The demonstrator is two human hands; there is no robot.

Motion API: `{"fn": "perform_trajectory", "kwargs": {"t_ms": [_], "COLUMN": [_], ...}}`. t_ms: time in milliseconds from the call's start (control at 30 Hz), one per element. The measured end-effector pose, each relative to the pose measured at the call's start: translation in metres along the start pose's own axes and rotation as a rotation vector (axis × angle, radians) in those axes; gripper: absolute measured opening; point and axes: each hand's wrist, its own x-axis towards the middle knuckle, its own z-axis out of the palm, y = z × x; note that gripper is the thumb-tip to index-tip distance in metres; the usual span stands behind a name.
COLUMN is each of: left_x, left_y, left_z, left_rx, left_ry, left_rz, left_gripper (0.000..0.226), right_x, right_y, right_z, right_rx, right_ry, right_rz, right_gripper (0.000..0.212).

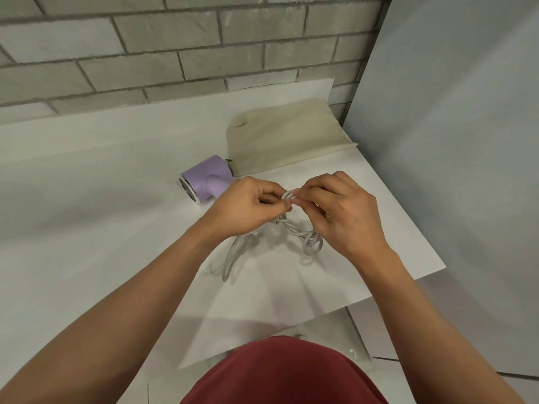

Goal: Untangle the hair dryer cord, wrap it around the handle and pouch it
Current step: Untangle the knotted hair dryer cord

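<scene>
Bench [102,170] of white board, viewed from above and set against a far wall [145,39] of pale grey brick. Left of centre, a lilac hair dryer [205,179] lies on its side on the bench, the metal-rimmed end of its barrel turned to the near left. Only the root of its handle shows, and the rest is hidden behind the left hand [248,205]. That hand is held just right of the dryer with its fingers curled, thumb and forefinger pinching a loop of the pale grey cord [297,228].

From the pinch the cord drops to the bench as a tangle. One long loop trails to the near left under the left wrist. A twisted length runs to the near right and ends in a small bunch of coils below the right hand [338,211]. Where the cord joins the dryer cannot be seen.

The right hand meets the left at the same loop, its fingers curled and its fingertips pinching the cord right beside those of the left hand. Beyond the hands, on the far right part of the bench, a beige cloth pouch [288,138] lies flat, its near left corner just beside the dryer. A plain grey panel [452,141] stands at the right edge of the scene. At the near edge a dark red garment [285,374] fills the space between the two forearms.
</scene>
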Motion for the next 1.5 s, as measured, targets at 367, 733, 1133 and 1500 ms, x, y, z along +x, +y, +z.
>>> {"fn": "perform_trajectory", "kwargs": {"t_ms": [367, 733, 1133, 1500], "left_x": [-0.008, -0.002, -0.007, -0.016], "left_y": [0.001, 0.003, 0.006, 0.008], "left_z": [0.005, 0.002, 0.005, 0.003], "left_rx": [0.148, 0.041, 0.072, 0.059], "left_ry": [-0.012, 0.055, 0.08, 0.065], "left_rz": [0.052, -0.028, -0.046, 0.006], "left_gripper": [0.012, 0.017, 0.017, 0.016], "right_x": [0.007, 0.01, 0.023, 0.025], "right_y": [0.008, 0.007, -0.005, -0.004], "right_z": [-0.016, -0.009, -0.022, -0.031], "right_rx": [0.406, 0.879, -0.064, 0.598], "right_ry": [-0.277, 0.101, -0.354, 0.107], "right_rz": [0.479, 0.907, 0.06, 0.475], "right_gripper": [0.01, 0.005, 0.022, 0.015]}}
